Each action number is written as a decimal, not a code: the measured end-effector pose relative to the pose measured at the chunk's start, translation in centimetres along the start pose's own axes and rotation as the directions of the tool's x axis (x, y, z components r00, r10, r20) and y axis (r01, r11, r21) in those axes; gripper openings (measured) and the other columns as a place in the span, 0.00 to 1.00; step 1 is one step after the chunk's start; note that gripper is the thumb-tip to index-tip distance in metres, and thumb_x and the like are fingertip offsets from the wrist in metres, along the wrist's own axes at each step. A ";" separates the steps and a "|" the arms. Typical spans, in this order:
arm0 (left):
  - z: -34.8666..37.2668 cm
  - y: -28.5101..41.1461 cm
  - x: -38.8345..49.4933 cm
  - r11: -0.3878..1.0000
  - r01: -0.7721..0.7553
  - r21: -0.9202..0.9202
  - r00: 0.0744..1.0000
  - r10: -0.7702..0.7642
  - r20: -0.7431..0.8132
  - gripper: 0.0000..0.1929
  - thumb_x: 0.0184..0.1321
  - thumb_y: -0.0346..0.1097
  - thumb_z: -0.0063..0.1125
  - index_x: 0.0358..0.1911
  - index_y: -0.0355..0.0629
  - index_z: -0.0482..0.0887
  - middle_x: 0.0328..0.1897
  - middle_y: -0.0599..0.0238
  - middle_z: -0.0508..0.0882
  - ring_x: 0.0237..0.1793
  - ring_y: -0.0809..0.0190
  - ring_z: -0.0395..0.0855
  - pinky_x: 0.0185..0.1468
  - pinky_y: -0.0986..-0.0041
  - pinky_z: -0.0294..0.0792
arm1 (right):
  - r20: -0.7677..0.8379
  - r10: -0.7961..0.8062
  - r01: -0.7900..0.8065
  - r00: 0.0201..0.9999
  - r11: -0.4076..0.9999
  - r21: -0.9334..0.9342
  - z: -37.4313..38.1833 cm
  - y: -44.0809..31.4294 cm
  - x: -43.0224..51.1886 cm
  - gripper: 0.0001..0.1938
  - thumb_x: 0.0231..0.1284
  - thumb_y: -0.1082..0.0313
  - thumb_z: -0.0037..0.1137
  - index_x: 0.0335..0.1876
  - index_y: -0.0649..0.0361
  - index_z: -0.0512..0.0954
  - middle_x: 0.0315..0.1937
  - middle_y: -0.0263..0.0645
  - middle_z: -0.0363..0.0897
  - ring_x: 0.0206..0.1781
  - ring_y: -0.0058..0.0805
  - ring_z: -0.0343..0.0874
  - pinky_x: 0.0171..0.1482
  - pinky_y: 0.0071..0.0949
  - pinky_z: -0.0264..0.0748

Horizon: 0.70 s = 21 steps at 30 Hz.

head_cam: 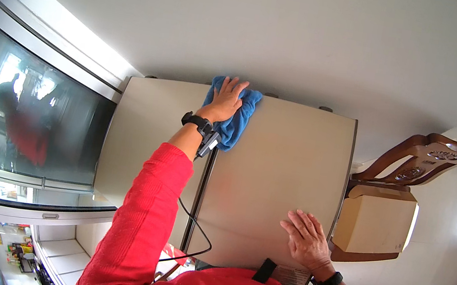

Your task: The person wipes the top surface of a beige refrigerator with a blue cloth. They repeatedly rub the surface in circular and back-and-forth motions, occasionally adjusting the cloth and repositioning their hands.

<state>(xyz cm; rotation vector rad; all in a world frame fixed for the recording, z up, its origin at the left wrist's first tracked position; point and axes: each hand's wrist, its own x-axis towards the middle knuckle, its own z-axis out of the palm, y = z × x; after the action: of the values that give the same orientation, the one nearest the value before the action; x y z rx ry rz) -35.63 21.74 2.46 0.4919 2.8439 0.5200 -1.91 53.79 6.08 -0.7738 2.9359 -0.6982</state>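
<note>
My left hand (224, 103) presses on a crumpled blue cloth (235, 130) near the far edge of a beige panelled surface. The cloth lies across the dark seam (200, 196) between the surface's left panel (153, 130) and right panel (279, 164). Over the near right part of the right panel is my right hand (307, 237), empty, its palm down and its fingers slightly apart. Whether that palm touches the panel I cannot tell. A black strap with a small device (207, 136) is on my left wrist; a black band (327, 282) circles the right one.
A carved wooden chair (415, 162) with a cardboard box (376, 221) on its seat stands at the right. Glossy glass panes (47, 112) border the left side. A pale wall (266, 26) rises behind. A black cable (206, 236) loops below my left forearm.
</note>
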 end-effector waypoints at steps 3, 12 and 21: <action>0.9 1.4 0.5 0.998 0.051 0.036 0.997 -0.049 -0.052 0.29 0.69 0.36 0.50 0.73 0.61 0.60 0.81 0.53 0.52 0.80 0.39 0.41 0.73 0.28 0.42 | 0.008 -0.006 0.006 1.000 1.000 -0.003 -0.2 0.0 -0.1 0.23 0.57 0.69 0.55 0.61 0.49 0.76 0.68 0.33 0.70 0.73 0.32 0.65 0.75 0.40 0.58; 2.7 5.8 -4.0 0.990 -0.133 0.046 0.991 0.133 -0.003 0.30 0.67 0.35 0.52 0.72 0.59 0.61 0.79 0.54 0.56 0.80 0.41 0.46 0.73 0.28 0.45 | -0.056 -0.020 0.021 0.998 1.000 0.016 0.0 -0.4 -0.6 0.21 0.60 0.69 0.53 0.60 0.50 0.76 0.67 0.37 0.70 0.71 0.35 0.67 0.74 0.42 0.60; 4.2 10.2 -12.2 0.932 -0.358 0.060 0.924 0.344 0.167 0.33 0.68 0.35 0.53 0.75 0.62 0.56 0.81 0.56 0.51 0.81 0.43 0.42 0.74 0.33 0.46 | -0.156 -0.068 0.072 0.985 0.997 0.019 0.7 -0.3 -1.2 0.20 0.58 0.70 0.55 0.58 0.51 0.76 0.66 0.41 0.71 0.70 0.38 0.68 0.74 0.44 0.61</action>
<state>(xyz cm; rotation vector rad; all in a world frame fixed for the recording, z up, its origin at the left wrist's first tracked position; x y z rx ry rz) -20.41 27.67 4.20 1.0254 2.6467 0.3918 -0.62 53.80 5.45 -0.8621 3.0437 -0.8354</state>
